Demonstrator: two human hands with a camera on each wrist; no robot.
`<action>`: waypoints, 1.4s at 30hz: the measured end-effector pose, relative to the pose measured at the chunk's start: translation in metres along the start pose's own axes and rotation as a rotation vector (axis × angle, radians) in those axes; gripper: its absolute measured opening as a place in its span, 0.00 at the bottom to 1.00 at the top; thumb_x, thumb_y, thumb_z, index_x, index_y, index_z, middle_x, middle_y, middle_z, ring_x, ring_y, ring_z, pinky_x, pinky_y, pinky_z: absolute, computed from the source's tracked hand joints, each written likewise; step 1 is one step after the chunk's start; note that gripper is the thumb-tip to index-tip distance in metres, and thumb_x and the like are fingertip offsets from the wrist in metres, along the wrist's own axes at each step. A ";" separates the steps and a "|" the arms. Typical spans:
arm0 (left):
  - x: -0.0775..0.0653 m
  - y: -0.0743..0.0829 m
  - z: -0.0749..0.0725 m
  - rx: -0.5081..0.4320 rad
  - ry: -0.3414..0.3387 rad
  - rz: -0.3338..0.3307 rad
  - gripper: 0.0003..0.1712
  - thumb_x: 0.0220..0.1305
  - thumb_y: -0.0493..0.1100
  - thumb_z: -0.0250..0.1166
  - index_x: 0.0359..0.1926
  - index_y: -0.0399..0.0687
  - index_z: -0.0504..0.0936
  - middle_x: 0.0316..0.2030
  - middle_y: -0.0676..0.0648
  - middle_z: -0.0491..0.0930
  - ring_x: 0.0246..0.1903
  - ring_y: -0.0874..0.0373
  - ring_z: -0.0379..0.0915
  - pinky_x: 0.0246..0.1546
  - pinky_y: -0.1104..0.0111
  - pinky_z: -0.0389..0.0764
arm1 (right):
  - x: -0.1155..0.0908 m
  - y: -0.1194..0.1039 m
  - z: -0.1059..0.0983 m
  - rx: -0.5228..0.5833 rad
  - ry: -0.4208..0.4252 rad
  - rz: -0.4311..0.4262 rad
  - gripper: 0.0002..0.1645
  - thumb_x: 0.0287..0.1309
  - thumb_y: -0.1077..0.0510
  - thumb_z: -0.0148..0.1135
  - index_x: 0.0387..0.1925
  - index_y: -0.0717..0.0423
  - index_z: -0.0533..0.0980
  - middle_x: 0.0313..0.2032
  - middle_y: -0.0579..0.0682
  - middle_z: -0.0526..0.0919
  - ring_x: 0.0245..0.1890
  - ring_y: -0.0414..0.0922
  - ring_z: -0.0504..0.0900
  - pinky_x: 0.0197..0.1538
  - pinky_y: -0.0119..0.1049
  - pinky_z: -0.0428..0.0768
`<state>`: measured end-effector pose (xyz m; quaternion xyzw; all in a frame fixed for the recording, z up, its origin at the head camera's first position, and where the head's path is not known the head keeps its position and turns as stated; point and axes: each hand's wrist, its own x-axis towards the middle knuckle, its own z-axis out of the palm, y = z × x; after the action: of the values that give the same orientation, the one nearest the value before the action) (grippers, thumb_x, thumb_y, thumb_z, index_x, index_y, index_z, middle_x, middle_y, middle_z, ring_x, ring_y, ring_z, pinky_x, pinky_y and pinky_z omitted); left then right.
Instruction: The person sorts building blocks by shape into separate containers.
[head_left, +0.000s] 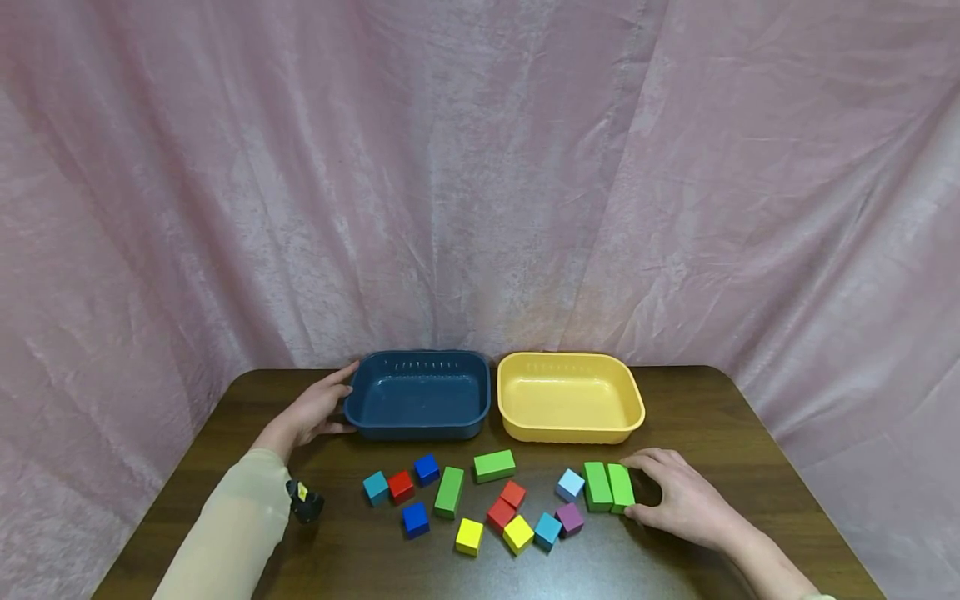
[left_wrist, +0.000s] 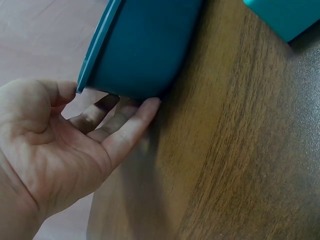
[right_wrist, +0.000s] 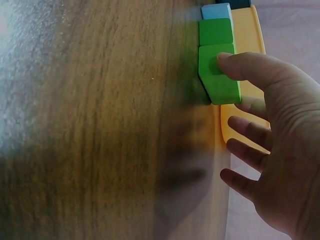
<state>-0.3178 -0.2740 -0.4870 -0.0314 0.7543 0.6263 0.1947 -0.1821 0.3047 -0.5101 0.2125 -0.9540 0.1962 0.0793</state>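
Note:
My right hand (head_left: 678, 497) pinches the outer of two green rectangular blocks, with its thumb on the near end and index finger at the far end. That green block (right_wrist: 216, 75) lies beside another green block (right_wrist: 215, 31); the other fingers are spread apart. At the far left, my left hand (head_left: 315, 408) touches the left end of a dark blue basin (head_left: 420, 432). In the left wrist view its thumb is at the rim and its extended fingers (left_wrist: 132, 125) rest against the outer wall, with a gap before the palm.
A yellow basin (head_left: 570, 435) stands right of the blue one. Along the table's front lie more green blocks (head_left: 493, 466), plus blue (head_left: 416, 520), red (head_left: 401, 487), yellow (head_left: 469, 537), light blue (head_left: 570, 485) and purple cubes (head_left: 570, 519). A pink curtain (head_left: 480, 183) hangs behind.

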 end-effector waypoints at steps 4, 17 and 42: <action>0.001 0.000 -0.001 -0.008 0.002 0.001 0.35 0.82 0.41 0.39 0.83 0.65 0.43 0.79 0.32 0.39 0.69 0.30 0.61 0.51 0.44 0.81 | -0.003 -0.001 -0.002 0.014 0.018 0.005 0.38 0.40 0.44 0.84 0.56 0.48 0.81 0.54 0.40 0.79 0.57 0.45 0.75 0.56 0.52 0.77; 0.002 -0.003 0.000 -0.007 0.005 0.000 0.35 0.82 0.41 0.40 0.83 0.66 0.42 0.79 0.32 0.39 0.69 0.30 0.60 0.52 0.43 0.80 | -0.004 -0.012 -0.018 0.026 0.141 -0.026 0.38 0.35 0.47 0.87 0.51 0.44 0.79 0.56 0.42 0.78 0.60 0.44 0.71 0.60 0.35 0.68; 0.001 0.000 0.002 -0.027 0.018 -0.025 0.35 0.82 0.41 0.40 0.83 0.67 0.42 0.79 0.31 0.43 0.69 0.31 0.62 0.51 0.42 0.80 | 0.058 -0.054 -0.032 0.182 0.106 -0.059 0.39 0.41 0.47 0.85 0.55 0.45 0.74 0.63 0.43 0.72 0.66 0.46 0.67 0.58 0.55 0.76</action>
<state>-0.3186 -0.2720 -0.4875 -0.0489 0.7470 0.6337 0.1953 -0.2081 0.2514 -0.4490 0.2360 -0.9200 0.2906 0.1157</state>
